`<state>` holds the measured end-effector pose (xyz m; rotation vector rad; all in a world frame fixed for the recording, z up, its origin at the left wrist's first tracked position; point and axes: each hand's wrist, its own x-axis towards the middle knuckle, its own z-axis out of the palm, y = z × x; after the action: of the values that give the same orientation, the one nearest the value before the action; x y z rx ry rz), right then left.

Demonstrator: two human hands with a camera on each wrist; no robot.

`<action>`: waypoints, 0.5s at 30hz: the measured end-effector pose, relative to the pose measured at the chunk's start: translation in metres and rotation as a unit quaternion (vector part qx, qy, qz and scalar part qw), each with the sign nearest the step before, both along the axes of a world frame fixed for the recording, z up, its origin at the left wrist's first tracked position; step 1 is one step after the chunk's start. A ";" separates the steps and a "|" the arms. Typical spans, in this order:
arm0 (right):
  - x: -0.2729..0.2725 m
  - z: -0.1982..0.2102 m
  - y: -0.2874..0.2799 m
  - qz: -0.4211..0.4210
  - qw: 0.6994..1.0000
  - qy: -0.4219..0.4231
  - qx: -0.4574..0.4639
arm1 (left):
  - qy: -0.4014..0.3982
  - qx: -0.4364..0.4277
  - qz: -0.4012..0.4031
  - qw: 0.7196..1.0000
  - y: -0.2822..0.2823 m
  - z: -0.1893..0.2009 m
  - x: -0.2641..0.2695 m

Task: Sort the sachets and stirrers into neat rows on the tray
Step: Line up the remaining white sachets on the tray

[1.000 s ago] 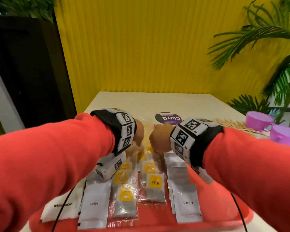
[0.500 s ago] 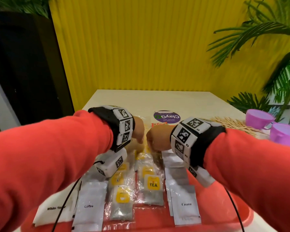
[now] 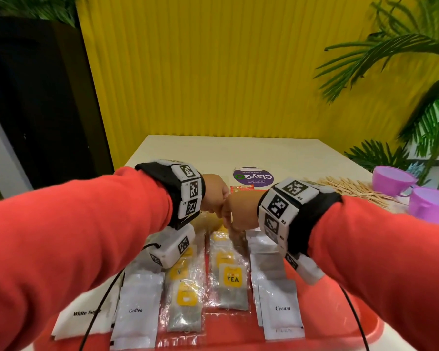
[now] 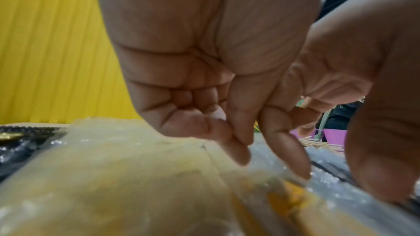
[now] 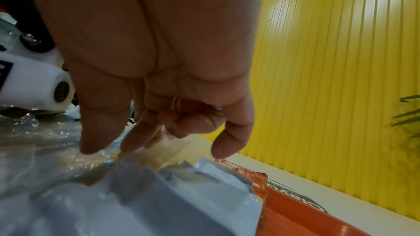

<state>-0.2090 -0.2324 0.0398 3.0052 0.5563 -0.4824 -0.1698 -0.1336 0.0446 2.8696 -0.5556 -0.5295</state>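
A red tray (image 3: 340, 333) holds columns of sachets: white sugar (image 3: 79, 315), coffee (image 3: 137, 310), two columns of clear-wrapped tea sachets (image 3: 232, 277) and cream (image 3: 281, 310). My left hand (image 3: 213, 196) and right hand (image 3: 235, 211) meet knuckle to knuckle over the far end of the tea columns. In the left wrist view my left hand (image 4: 240, 152) has curled fingers, with its tips down on a clear tea wrapper (image 4: 136, 168). My right hand (image 5: 109, 150) pinches crinkled tea wrapper (image 5: 56, 150) between thumb and forefinger. A pile of wooden stirrers (image 3: 350, 187) lies on the table right of the tray.
Two purple cups (image 3: 390, 179) stand at the right table edge beside the stirrers. A round purple sticker (image 3: 254, 176) and a red sachet (image 3: 241, 189) lie just past the tray. A yellow ribbed wall closes the far side, and plants hang in from the right.
Both hands have drawn together until their knuckles touch, staying over the far end of the tea columns. The sachet rows nearer me have not moved.
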 end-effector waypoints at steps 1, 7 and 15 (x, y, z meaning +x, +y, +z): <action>0.000 0.002 0.000 -0.006 1.000 0.008 0.000 | 0.005 -0.018 0.007 1.000 0.001 0.001 -0.001; -0.011 0.005 0.002 0.004 1.000 -0.001 -0.015 | 0.025 -0.104 0.044 0.993 0.005 0.002 -0.006; -0.015 0.013 0.007 0.023 0.998 -0.014 -0.052 | 0.013 -0.107 0.085 0.991 0.020 0.016 -0.015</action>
<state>-0.2239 -0.2254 0.0525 2.8896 0.5778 -0.4514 -0.1849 -0.1140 0.0610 2.6712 -0.3355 -0.4490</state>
